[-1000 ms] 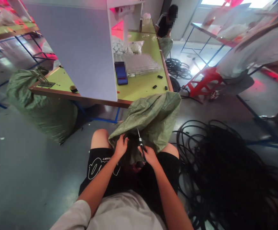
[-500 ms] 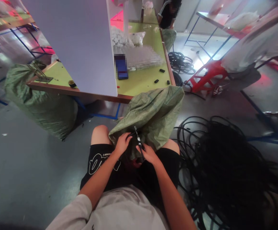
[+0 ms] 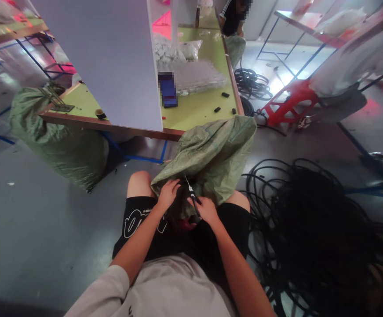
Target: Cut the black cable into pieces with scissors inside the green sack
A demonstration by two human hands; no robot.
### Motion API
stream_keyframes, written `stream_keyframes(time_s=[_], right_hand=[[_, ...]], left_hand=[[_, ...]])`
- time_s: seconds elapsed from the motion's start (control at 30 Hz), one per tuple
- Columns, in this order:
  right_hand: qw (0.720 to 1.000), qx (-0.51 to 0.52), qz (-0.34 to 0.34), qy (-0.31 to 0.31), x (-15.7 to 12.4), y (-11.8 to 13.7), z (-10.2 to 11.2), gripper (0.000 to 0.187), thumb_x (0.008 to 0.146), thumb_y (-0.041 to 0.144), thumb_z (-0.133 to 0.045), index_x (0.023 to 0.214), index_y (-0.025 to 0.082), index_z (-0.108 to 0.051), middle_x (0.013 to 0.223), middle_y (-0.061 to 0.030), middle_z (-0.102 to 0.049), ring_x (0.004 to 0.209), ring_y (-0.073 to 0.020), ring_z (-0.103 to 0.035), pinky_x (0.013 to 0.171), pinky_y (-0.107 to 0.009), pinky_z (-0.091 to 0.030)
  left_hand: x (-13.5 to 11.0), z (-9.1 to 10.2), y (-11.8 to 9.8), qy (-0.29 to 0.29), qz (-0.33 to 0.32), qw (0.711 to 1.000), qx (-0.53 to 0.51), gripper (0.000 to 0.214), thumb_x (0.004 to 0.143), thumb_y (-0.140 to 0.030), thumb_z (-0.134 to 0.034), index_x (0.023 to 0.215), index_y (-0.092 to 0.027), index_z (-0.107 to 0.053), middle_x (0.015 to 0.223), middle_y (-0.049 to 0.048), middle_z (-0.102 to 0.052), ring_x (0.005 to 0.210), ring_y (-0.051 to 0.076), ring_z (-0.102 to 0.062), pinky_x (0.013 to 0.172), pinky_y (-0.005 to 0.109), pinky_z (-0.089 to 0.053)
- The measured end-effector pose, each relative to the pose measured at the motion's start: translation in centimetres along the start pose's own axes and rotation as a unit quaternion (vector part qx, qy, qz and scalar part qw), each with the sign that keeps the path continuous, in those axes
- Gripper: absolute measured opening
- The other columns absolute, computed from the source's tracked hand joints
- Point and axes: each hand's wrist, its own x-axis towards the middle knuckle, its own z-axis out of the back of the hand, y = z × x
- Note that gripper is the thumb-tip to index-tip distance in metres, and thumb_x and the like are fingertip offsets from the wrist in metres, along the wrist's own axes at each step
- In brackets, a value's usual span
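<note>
Over my lap lies an open green woven sack (image 3: 211,145), its upper part against the table edge. In its mouth, my right hand (image 3: 206,209) is closed around black-handled cutters (image 3: 194,199) with a silver metal head pointing up and away from me. To their left, my left hand (image 3: 169,193) has its fingers together at a short dark piece that looks like black cable (image 3: 182,181); its ends are lost against the dark inside of the sack. Something dark red (image 3: 186,223) shows below the cutters.
A yellow-green table (image 3: 198,116) bears a phone (image 3: 168,91), clear plastic trays (image 3: 198,77) and small black parts (image 3: 225,94). A white panel (image 3: 112,61) stands at left. A full green sack (image 3: 69,154), a heap of black cable (image 3: 313,229) and a red stool (image 3: 286,103) surround me.
The cutters' metal head looks narrower now, as the tool has turned or closed slightly. Both hands stay nearly in place. The whole view has shifted a little.
</note>
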Motion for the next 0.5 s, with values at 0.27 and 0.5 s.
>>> stream_keyframes(time_s=[0.27,0.5], right_hand=[[0.994,0.082,-0.006,0.071,0.2,-0.1,0.0,0.057,0.085,0.068,-0.041,0.076,0.018,-0.067,0.069,-0.0056,-0.066,0.063,-0.0179,-0.059,0.057,-0.025,-0.037],[0.994,0.102,-0.036,0.017,0.7,0.1,0.4,0.059,0.083,0.071,-0.041,0.064,0.018,-0.060,0.061,-0.0036,-0.063,0.059,-0.0164,-0.058,0.058,-0.025,-0.039]], left_hand=[[-0.4,0.4,-0.9,0.047,-0.031,0.997,0.054,0.028,0.094,-0.025,-0.048,0.118,-0.022,-0.063,0.098,0.0065,-0.063,0.089,0.019,-0.061,0.084,0.031,-0.051],[-0.4,-0.2,-0.6,-0.009,0.013,1.000,-0.002,0.026,0.093,-0.023,-0.051,0.118,-0.021,-0.059,0.108,0.0062,-0.065,0.101,0.020,-0.062,0.093,0.036,-0.048]])
